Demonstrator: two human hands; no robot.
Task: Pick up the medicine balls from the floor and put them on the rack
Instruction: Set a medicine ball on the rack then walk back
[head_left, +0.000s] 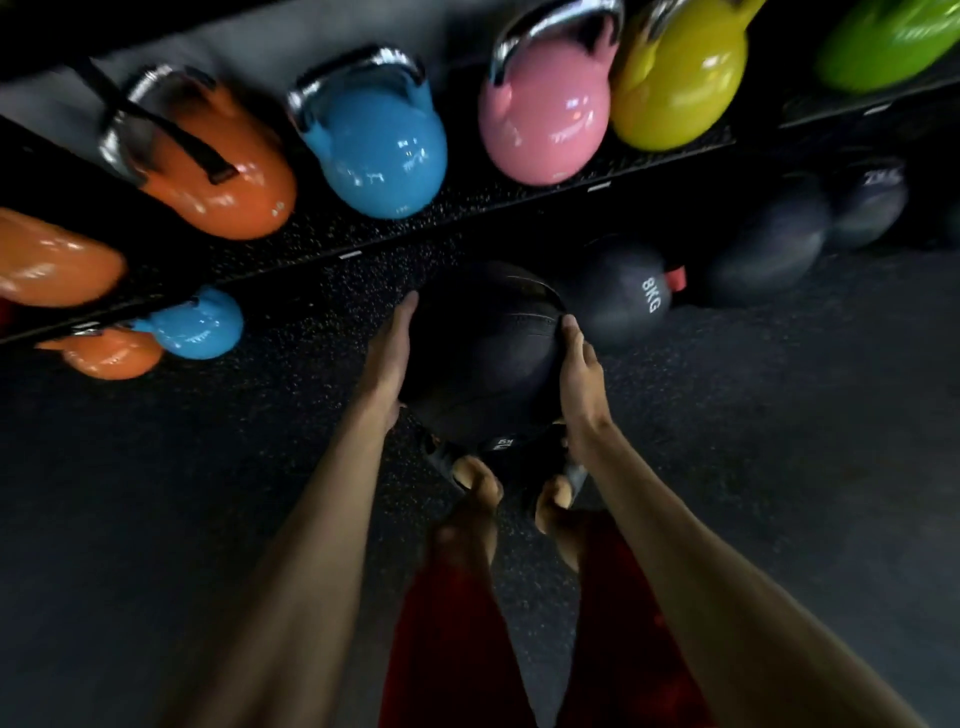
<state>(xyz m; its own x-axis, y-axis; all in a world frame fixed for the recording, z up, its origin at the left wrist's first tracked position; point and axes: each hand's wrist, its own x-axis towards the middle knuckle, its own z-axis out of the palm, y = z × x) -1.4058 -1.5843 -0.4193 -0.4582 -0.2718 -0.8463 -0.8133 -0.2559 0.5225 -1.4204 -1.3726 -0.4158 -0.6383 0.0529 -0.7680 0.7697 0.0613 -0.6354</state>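
**Black medicine ball held between two hands at the rack**

The only clear writing is the white "8KG" on a dark ball (618, 291) just right of the one being held. A further dark ball (867, 202) at the far right carries a white mark too blurred to read. So is the small white label on a sandal (501, 447).

The medicine ball (483, 353) sits between both hands, low in front of the rack and above the person's toes. Whether it touches the floor (156, 467) cannot be told. The left hand (387, 358) presses flat against its left side, fingers straight. The right hand (579, 379) cups the right side, with the thumb lying over the top.

The front edge of the shelf (467, 208) runs slantwise across the view just beyond the ball. On it stand kettlebells: orange (208, 171), blue (374, 150), pink (545, 114), yellow (680, 78) and green (883, 41). The dark balls lie in the shadow below that edge. Bare speckled floor spreads left of the arms, and plain dark floor lies to the right.
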